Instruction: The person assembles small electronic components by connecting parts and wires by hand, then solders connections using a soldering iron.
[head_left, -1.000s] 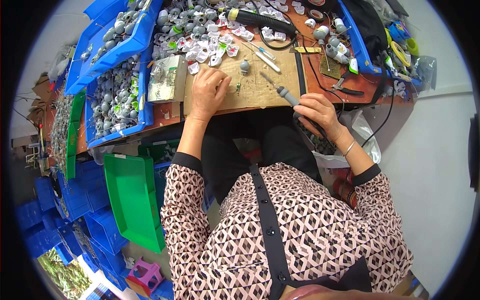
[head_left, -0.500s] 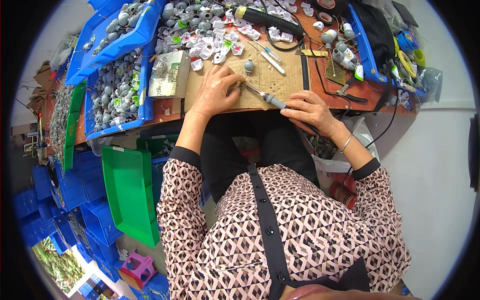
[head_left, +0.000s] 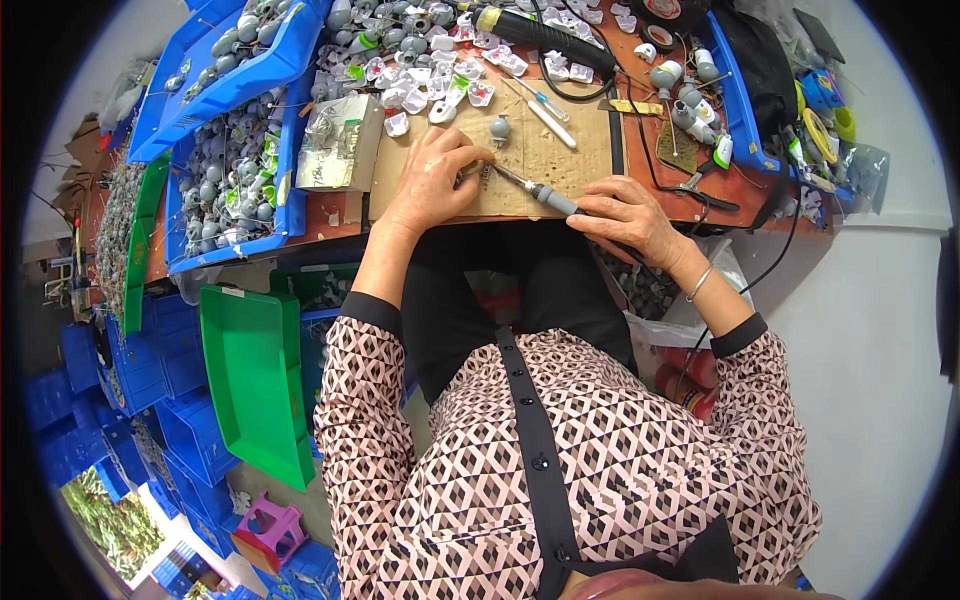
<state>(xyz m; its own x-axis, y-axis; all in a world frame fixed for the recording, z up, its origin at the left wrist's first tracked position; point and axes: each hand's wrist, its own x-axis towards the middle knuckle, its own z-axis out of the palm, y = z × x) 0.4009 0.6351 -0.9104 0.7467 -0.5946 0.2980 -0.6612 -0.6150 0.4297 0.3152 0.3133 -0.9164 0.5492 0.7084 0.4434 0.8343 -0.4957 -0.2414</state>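
Observation:
My right hand is closed around a soldering iron with a grey grip, its metal tip pointing left. The tip ends close to the fingertips of my left hand. My left thumb and fingers are pinched over the cardboard; what they hold is too small and hidden to make out. Just beyond them stands a small round grey part. Farther back lie a white pen-like stick and a thin blue-and-white tool.
White plastic pieces are heaped at the back. Blue bins of grey parts stand left, beside a box. Another blue bin is at right. A black handheld tool and cables lie behind. A green tray hangs below left.
The soldering iron's tip has drawn slightly right, away from my left fingertips, as my right hand shifted a little right. My left hand keeps its pinch.

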